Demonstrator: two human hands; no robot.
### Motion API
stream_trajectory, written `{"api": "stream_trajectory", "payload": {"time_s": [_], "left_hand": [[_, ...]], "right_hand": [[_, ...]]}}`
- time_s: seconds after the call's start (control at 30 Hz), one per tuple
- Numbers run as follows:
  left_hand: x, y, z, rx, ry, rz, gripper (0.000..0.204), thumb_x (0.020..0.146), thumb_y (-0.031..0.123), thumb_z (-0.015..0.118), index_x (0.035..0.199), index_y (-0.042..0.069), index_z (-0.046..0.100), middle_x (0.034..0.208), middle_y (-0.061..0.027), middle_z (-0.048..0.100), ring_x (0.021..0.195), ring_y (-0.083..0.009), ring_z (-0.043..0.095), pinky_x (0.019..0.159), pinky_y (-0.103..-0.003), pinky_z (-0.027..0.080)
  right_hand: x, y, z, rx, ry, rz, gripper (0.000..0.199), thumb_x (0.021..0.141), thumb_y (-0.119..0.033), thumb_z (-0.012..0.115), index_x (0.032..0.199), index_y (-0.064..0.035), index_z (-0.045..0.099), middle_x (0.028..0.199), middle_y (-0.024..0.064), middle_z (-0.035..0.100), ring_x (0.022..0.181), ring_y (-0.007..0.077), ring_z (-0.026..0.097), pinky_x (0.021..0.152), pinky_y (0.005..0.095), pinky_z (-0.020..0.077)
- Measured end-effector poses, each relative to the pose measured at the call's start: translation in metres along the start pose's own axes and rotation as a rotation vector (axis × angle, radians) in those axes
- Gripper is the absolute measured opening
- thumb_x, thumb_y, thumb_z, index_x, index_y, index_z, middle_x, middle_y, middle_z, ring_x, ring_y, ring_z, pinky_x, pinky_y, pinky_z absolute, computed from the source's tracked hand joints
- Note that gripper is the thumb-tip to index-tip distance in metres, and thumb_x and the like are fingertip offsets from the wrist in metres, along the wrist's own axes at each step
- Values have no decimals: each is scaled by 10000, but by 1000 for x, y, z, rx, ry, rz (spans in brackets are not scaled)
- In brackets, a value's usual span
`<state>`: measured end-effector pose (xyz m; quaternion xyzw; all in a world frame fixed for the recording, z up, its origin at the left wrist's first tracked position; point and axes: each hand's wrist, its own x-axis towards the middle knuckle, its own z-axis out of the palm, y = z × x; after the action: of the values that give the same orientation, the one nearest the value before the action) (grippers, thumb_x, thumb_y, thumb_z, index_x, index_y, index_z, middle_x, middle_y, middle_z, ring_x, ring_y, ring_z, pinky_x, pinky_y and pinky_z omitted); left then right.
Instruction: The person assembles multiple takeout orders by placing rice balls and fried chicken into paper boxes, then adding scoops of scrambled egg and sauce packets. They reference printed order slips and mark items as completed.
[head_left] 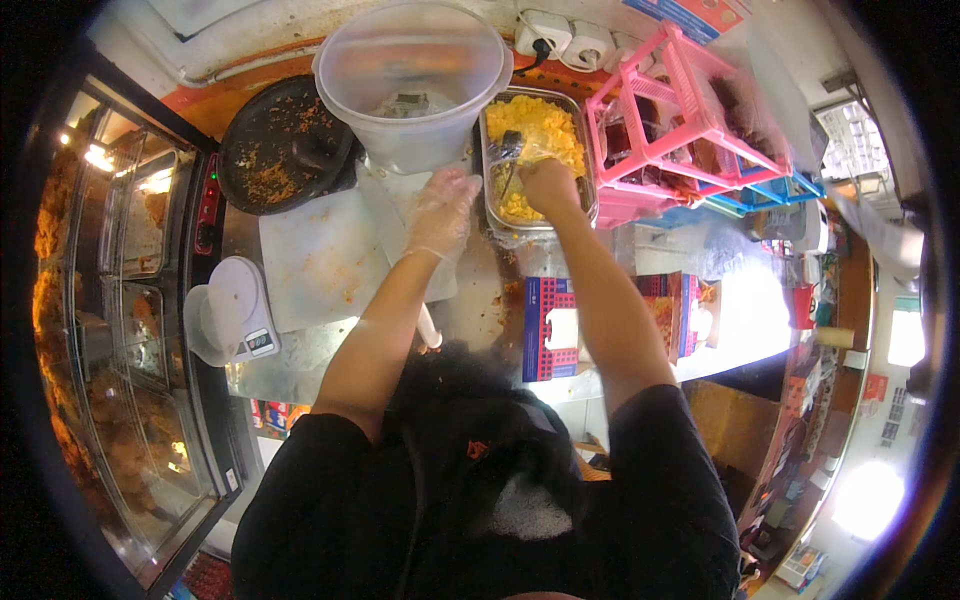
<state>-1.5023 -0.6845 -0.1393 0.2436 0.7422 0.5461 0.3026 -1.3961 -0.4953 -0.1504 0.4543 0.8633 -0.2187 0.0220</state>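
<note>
My left hand [445, 212], in a clear plastic glove, hovers over the worktop just below a big translucent tub [410, 125]. Its fingers look stretched and hold nothing I can see. My bare right hand [550, 190] is closed over a metal tray [592, 205] of crumbly yellow food [535, 125]. A utensil with a black end [507, 146] and a thin metal part lies in the food against the fingers. What the right hand grips is hidden by the hand itself.
White boards [320, 260] with crumbs, a black round pan [265, 165] and a kitchen scale [245, 300] lie left. A glass food display [140, 330] borders the left side. Pink plastic racks [690, 130] stand right of the tray. Patterned boxes [540, 350] sit near the front edge.
</note>
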Motion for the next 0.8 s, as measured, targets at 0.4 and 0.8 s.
{"api": "stream_trajectory", "payload": {"time_s": [0.4, 0.8], "left_hand": [[51, -34, 43, 196, -2, 150, 632, 893, 226, 704, 1428, -31, 486, 1389, -276, 553, 1241, -406, 591, 1078, -452, 451], [125, -47, 85, 81, 67, 126, 360, 946, 114, 622, 1290, 10, 620, 1058, -241, 673, 1034, -358, 673, 884, -425, 538]], "right_hand": [[34, 2, 40, 120, 180, 262, 371, 913, -277, 634, 1025, 67, 715, 1075, 291, 715, 1062, 413, 695, 936, 477, 545], [-1, 26, 11, 282, -41, 22, 293, 998, -275, 603, 1191, -56, 580, 891, 184, 719, 880, 339, 722, 771, 467, 552]]}}
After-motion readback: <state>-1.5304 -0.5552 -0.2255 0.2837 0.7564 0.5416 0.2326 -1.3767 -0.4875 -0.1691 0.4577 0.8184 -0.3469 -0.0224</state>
